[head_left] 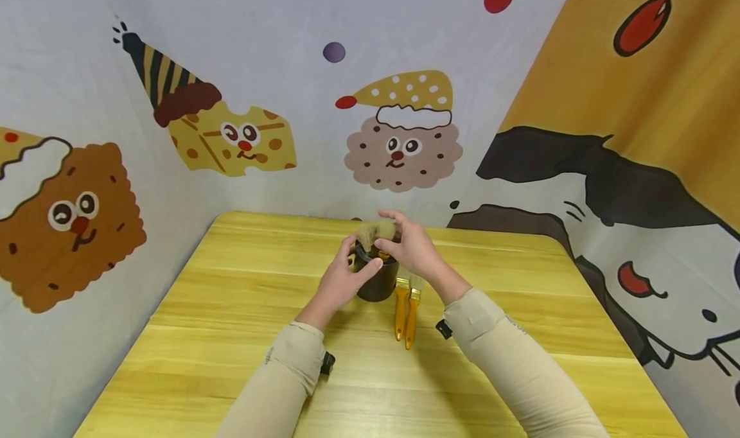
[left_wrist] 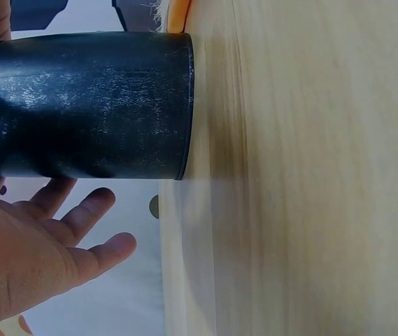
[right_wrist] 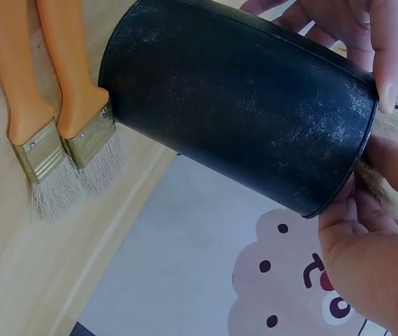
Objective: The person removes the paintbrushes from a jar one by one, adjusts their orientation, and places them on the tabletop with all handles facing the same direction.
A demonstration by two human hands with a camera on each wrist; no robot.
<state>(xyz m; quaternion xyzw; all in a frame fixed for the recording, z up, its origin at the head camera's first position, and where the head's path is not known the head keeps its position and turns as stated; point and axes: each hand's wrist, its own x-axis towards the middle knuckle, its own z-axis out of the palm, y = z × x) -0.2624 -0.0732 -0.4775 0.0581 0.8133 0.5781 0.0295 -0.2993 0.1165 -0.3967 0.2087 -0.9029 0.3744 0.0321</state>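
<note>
A black cylindrical cup (head_left: 377, 289) stands upright on the table. My left hand (head_left: 341, 280) holds it near the rim, thumb on the near side; in the left wrist view several fingers spread beside the cup wall (left_wrist: 87, 105). My right hand (head_left: 417, 250) is at the cup's mouth, thumb and fingers round the tan bristles (head_left: 377, 231) of a paintbrush. A bit of orange shows inside the cup; the rest of what it contains is hidden by the wall. In the right wrist view, tan bristles (right_wrist: 379, 185) show by the right thumb at the rim.
Two paintbrushes with orange handles (head_left: 400, 313) lie side by side on the wooden table (head_left: 243, 335), just right of the cup. Their pale bristles (right_wrist: 55, 189) point toward the back. A cloth backdrop (head_left: 312, 14) with printed cartoon figures hangs behind the table.
</note>
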